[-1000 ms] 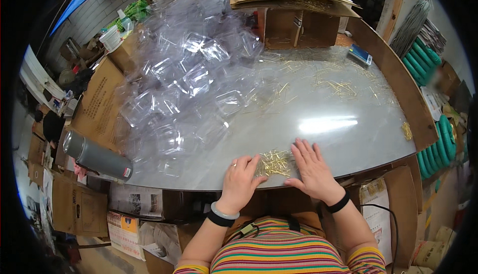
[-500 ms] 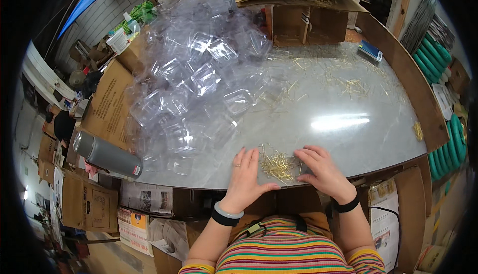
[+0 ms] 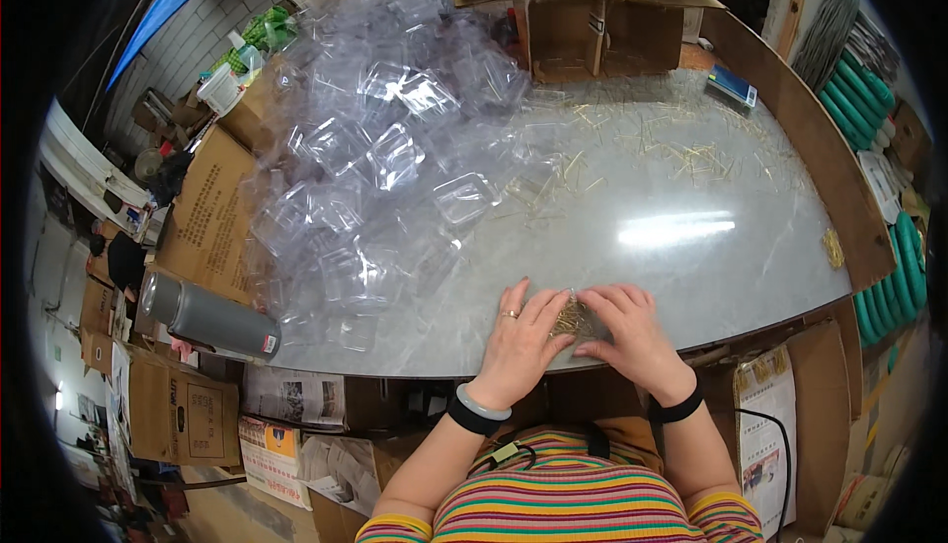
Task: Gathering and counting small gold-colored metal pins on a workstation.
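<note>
A small heap of thin gold-coloured metal pins (image 3: 569, 321) lies near the front edge of the grey tabletop. Pressed against its left side is my left hand (image 3: 525, 334), palm down with fingers stretched forward, a ring on one finger. My right hand (image 3: 632, 334) curves around the right side, fingers extended and slightly bent over the heap. Both hands are open, their thumbs almost meeting at the near side. The fingertips cover part of the heap, so its edges are hidden.
Clear plastic boxes (image 3: 395, 153) form a big pile at left. A grey bottle (image 3: 212, 316) lies beside them. Loose gold pins (image 3: 696, 160) are scattered farther back, near a divided cardboard box (image 3: 642, 39) and a small blue box (image 3: 732, 87). A brown rim (image 3: 815, 118) borders the right.
My hands have come closer together, the left moving right and the right slightly left. The pin heap between them is narrower and more covered.
</note>
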Motion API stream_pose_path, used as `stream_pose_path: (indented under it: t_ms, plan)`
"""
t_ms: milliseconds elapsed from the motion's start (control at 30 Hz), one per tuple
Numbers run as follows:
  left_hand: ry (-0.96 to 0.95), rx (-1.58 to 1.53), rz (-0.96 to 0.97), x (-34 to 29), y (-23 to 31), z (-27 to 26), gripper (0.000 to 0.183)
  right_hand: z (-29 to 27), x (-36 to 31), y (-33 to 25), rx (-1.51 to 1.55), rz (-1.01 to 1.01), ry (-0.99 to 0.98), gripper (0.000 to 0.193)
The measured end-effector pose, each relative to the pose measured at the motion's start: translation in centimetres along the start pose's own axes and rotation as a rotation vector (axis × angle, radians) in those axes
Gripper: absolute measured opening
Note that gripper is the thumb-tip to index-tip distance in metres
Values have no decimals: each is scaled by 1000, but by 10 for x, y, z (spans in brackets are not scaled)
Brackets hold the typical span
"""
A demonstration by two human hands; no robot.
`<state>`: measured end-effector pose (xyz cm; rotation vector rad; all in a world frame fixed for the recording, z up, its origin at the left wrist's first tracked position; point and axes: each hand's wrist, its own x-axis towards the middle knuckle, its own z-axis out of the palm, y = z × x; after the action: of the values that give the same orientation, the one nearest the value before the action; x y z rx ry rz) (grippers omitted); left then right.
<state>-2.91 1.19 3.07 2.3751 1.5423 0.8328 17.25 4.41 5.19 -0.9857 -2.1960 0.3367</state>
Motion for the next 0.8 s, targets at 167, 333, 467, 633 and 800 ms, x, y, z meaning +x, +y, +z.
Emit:
stream_pose_path:
  t_ms: [167,333,467,633,800]
  plan:
    - [-35,-150,4,-6,-11,1,69,1,-9,22,107,19,-180,58]
    - [-59,-50,-15,-13,-12,-15,81,-3,-2,4,20,-41,-111,54]
    - [-77,8,19,-12,-13,-13,81,11,7,9,106,-134,-243,48]
    - [3,9,17,-17,-9,-5,67,15,-7,-9,97,-16,-174,49]
    - [20,9,55,-11,-1,1,62,32,-27,-29,112,175,-12,60]
